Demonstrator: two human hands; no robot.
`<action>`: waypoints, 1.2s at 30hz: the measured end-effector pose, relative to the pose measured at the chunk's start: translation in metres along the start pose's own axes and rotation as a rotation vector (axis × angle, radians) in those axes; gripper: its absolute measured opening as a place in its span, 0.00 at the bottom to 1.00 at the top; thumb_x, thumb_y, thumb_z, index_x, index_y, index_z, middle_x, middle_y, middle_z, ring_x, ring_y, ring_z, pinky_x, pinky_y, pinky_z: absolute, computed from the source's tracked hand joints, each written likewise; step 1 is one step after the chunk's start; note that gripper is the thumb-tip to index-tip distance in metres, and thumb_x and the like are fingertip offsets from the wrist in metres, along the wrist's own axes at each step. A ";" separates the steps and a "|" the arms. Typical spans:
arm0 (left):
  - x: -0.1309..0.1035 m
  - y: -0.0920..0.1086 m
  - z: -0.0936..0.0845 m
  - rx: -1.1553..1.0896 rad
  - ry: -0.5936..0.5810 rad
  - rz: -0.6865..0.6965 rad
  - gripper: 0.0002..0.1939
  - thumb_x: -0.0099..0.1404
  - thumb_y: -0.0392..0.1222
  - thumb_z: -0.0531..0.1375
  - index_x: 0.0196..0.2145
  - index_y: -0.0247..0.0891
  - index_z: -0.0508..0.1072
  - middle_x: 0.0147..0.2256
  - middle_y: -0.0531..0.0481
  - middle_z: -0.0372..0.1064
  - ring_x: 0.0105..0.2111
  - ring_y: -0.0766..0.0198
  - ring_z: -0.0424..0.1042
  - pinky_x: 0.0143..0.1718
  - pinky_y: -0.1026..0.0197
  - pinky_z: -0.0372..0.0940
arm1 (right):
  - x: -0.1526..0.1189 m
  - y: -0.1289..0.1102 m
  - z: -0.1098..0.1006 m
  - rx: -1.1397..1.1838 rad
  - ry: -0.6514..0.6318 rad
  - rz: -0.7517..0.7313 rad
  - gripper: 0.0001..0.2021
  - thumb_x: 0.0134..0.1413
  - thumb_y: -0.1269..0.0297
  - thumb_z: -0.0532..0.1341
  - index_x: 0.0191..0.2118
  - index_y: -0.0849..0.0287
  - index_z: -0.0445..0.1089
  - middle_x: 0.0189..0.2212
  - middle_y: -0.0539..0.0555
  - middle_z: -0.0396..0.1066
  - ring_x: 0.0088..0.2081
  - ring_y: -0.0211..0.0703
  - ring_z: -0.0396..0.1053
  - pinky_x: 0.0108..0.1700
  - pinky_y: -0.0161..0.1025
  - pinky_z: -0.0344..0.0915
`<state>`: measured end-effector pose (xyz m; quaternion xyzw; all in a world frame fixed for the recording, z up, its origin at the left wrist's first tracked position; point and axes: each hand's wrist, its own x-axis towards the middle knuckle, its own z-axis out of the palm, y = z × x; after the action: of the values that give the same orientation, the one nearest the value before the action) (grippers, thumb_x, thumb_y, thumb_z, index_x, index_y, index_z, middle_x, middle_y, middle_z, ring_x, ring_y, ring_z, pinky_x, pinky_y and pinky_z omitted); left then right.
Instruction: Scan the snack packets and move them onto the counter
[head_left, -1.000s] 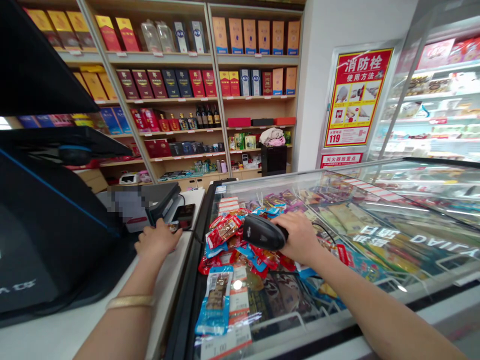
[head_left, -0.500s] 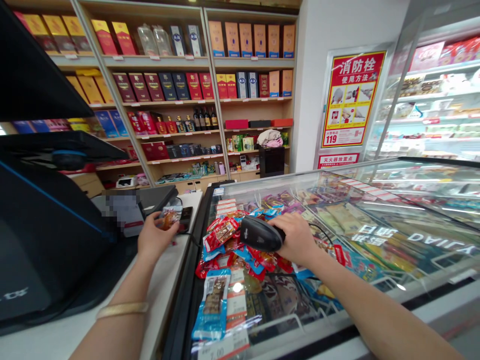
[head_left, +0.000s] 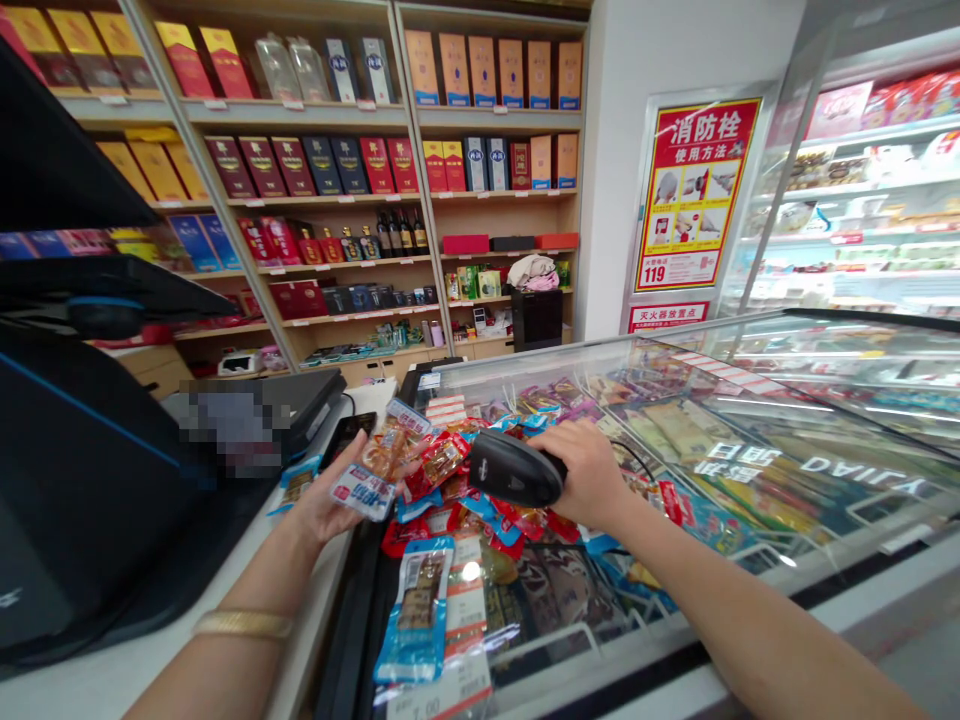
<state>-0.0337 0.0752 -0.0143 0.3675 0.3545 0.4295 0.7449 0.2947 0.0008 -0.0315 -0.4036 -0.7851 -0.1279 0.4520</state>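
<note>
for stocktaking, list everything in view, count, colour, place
freezer: one, black rim, right
counter: one, white, lower left
terminal: one, black, left
shelf boxes: many, mixed colours, back
poster: one, red, upper right
display goods: many, mixed, far right
packet pile: many, red, blue, on freezer
front packet: one, blue, freezer's near corner
counter packet: one, blue, near terminal
held packet: one, blue, white, over freezer
scanner: one, black, over packet pile
left hand: one, holding held packet
right hand: one, holding scanner

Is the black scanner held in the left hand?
No, the right hand grips the scanner; the left hand holds a packet.
</note>
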 end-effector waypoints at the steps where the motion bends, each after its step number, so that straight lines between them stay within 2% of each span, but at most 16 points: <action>1: 0.000 -0.002 0.003 0.027 0.007 -0.017 0.29 0.74 0.45 0.51 0.70 0.35 0.57 0.48 0.33 0.78 0.41 0.48 0.81 0.33 0.54 0.77 | 0.000 -0.001 0.000 0.010 -0.006 -0.008 0.09 0.47 0.61 0.64 0.36 0.55 0.75 0.30 0.52 0.78 0.32 0.44 0.70 0.37 0.41 0.51; 4: 0.001 -0.010 0.008 0.089 -0.014 -0.031 0.28 0.71 0.42 0.56 0.67 0.37 0.62 0.48 0.34 0.78 0.44 0.47 0.80 0.37 0.53 0.77 | 0.001 -0.003 0.000 0.036 -0.040 -0.014 0.09 0.46 0.61 0.64 0.36 0.56 0.75 0.29 0.51 0.78 0.32 0.44 0.69 0.36 0.41 0.50; 10: 0.005 -0.017 0.005 0.176 -0.181 0.010 0.30 0.62 0.44 0.68 0.60 0.35 0.69 0.55 0.31 0.73 0.50 0.41 0.77 0.44 0.48 0.76 | 0.001 -0.003 0.003 0.042 -0.099 0.008 0.09 0.42 0.63 0.65 0.35 0.56 0.74 0.29 0.50 0.78 0.32 0.44 0.69 0.37 0.41 0.49; 18: 0.005 -0.018 0.007 0.223 -0.246 0.013 0.31 0.59 0.49 0.70 0.57 0.35 0.72 0.58 0.31 0.71 0.56 0.41 0.73 0.48 0.48 0.74 | 0.001 -0.005 0.003 0.027 -0.156 0.053 0.10 0.42 0.62 0.65 0.35 0.55 0.75 0.30 0.51 0.79 0.33 0.45 0.69 0.38 0.42 0.49; 26: 0.004 -0.020 0.007 0.208 -0.143 -0.004 0.36 0.61 0.44 0.69 0.63 0.35 0.65 0.54 0.30 0.74 0.53 0.41 0.75 0.48 0.46 0.75 | 0.002 -0.005 0.001 -0.011 -0.205 0.065 0.11 0.41 0.63 0.65 0.36 0.54 0.75 0.31 0.51 0.79 0.34 0.44 0.70 0.38 0.42 0.50; 32: 0.003 -0.019 0.011 0.206 -0.147 -0.005 0.28 0.62 0.44 0.68 0.58 0.34 0.70 0.50 0.32 0.77 0.47 0.43 0.79 0.44 0.47 0.76 | 0.001 -0.003 0.001 0.004 -0.170 0.064 0.11 0.41 0.63 0.65 0.35 0.55 0.75 0.31 0.52 0.79 0.34 0.46 0.70 0.38 0.41 0.50; 34: 0.008 -0.020 0.016 0.209 -0.087 0.053 0.25 0.64 0.45 0.67 0.56 0.32 0.72 0.47 0.33 0.78 0.44 0.46 0.80 0.42 0.50 0.76 | 0.001 -0.002 0.001 0.010 -0.142 0.062 0.11 0.42 0.62 0.65 0.36 0.55 0.75 0.31 0.52 0.79 0.34 0.46 0.71 0.38 0.41 0.51; 36: 0.016 -0.023 0.023 0.221 0.044 0.191 0.23 0.66 0.47 0.64 0.54 0.31 0.74 0.45 0.34 0.79 0.42 0.49 0.80 0.41 0.53 0.76 | 0.001 0.000 0.000 0.014 -0.109 0.063 0.11 0.43 0.62 0.65 0.36 0.55 0.76 0.32 0.52 0.79 0.34 0.46 0.71 0.37 0.41 0.51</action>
<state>0.0006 0.0757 -0.0264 0.4697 0.3791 0.4650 0.6476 0.2941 0.0009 -0.0309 -0.4312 -0.7964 -0.0859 0.4154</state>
